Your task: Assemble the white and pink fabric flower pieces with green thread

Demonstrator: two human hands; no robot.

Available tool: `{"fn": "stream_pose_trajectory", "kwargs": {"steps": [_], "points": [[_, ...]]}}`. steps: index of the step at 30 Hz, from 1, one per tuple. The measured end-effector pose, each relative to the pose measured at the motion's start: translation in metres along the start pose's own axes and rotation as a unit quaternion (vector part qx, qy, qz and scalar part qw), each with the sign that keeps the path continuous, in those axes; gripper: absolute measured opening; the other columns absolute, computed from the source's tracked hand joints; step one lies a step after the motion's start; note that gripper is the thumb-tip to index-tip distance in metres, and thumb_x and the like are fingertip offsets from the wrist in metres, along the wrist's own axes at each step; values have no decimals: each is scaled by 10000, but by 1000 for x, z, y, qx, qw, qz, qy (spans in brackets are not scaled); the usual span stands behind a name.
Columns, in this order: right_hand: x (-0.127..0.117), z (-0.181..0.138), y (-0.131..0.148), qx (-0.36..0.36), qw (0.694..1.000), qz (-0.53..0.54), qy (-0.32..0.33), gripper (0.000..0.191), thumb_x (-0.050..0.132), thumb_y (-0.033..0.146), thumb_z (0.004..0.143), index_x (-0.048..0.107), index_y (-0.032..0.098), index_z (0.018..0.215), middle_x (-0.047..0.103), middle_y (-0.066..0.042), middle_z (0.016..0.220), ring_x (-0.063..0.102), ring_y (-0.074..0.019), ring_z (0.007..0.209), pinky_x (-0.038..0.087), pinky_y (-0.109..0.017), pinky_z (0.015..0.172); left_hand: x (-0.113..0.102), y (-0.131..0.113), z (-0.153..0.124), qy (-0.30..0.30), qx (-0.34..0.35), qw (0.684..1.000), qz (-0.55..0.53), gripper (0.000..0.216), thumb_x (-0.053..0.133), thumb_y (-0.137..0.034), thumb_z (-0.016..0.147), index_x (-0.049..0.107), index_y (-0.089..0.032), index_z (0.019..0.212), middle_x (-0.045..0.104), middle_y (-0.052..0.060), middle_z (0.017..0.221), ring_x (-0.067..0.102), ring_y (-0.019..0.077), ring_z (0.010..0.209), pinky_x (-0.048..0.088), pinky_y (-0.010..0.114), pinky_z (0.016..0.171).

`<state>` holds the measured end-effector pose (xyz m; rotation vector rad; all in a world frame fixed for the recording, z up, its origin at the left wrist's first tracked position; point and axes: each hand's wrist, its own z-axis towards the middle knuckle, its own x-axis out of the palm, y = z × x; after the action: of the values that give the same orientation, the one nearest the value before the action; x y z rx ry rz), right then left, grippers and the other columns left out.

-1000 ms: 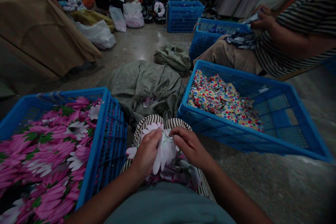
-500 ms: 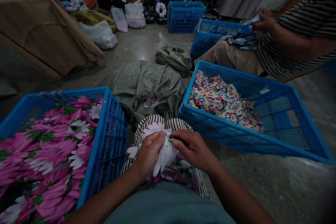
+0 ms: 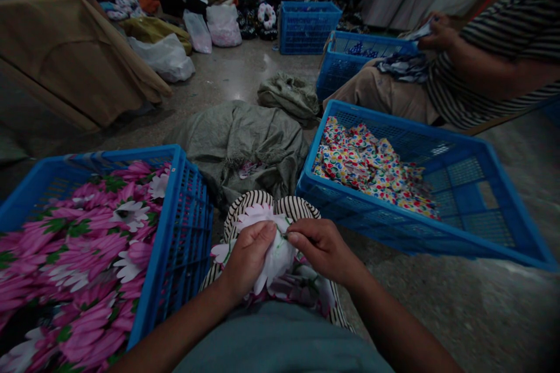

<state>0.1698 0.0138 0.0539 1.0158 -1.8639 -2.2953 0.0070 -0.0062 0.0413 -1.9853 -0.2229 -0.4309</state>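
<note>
Above my lap, my left hand is closed around a white, petal-edged fabric flower, its thumb pressed on top. The fingers of my right hand pinch the flower's edge, near a green line on the cloth. Whether a small tool or thread sits in that pinch is too dark to tell. More white and pink petal pieces lie on my striped trousers, below both hands. To the left, a blue crate holds a heap of pink and white fabric flowers with green centres.
At right stands another blue crate with colourful patterned cloth pieces. A grey-green sack lies ahead of my knees. A co-worker in a striped shirt sits at right, handling cloth. Further back are plastic bags and another seated person.
My right fingers have shifted very slightly at the flower's edge, and a bit more of the green line shows. My left hand keeps its grip in the same place.
</note>
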Motion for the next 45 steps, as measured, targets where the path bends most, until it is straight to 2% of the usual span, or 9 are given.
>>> {"fn": "stream_pose_trajectory", "kwargs": {"steps": [3,5,9,12,16,19,26,35,45], "points": [[4,-2,-8,34,990,75,-114,318,417,376,878,620,165,751,529,-9,609,482,-131,564,340,-244,516,1,-1,0,-14,0,1000,-21,285,585,-388,772,550,-152,616,509,-32,556,422,94,513,335,197,502],[8,-3,-16,77,973,141,-163,326,420,415,869,628,166,834,487,-1,596,429,-120,524,302,-232,463,1,-1,0,-17,-5,999,-46,258,591,-373,771,580,-153,636,545,-22,570,460,101,524,363,198,514],[17,-4,-27,163,933,276,-164,368,466,499,818,608,161,849,357,42,533,287,-87,442,194,-205,399,5,-5,1,-48,-10,992,-119,209,660,-358,707,629,-152,715,593,-8,592,544,134,578,430,220,559],[20,-6,-30,174,914,339,-138,388,470,525,805,594,159,837,297,63,504,234,-78,426,163,-200,399,9,-8,2,-83,-18,983,-161,249,720,-364,628,631,-150,718,607,-7,597,576,153,592,464,241,568],[19,-10,-27,115,945,300,-60,402,461,516,819,618,146,827,332,50,520,253,-80,448,190,-208,416,14,-11,1,-95,-21,981,-166,252,734,-354,607,617,-148,692,607,-9,589,581,144,559,473,239,551],[16,-11,-21,82,964,250,-36,400,447,507,830,634,153,826,405,24,553,332,-93,480,252,-212,436,14,-12,-1,-78,-5,987,-139,250,710,-366,642,604,-141,667,597,-6,577,570,135,539,461,230,536],[9,-11,-13,4,987,155,-52,349,439,451,850,639,166,869,575,-25,668,509,-138,593,393,-249,553,6,-5,-2,-36,17,998,-52,261,587,-400,771,582,-157,676,549,-28,572,486,99,520,383,201,535],[9,-12,-12,-17,993,107,-43,324,419,410,868,639,172,874,608,-28,697,548,-142,617,411,-241,570,3,-6,-3,-53,46,996,51,307,536,-445,793,591,-158,702,522,-12,613,457,116,584,373,204,561],[11,-12,-11,-25,994,85,-61,320,419,404,868,641,175,858,622,-36,691,562,-152,621,422,-249,565,3,-7,-3,-57,49,995,63,336,548,-481,768,617,-158,702,569,-3,619,489,130,600,393,207,568]]}}
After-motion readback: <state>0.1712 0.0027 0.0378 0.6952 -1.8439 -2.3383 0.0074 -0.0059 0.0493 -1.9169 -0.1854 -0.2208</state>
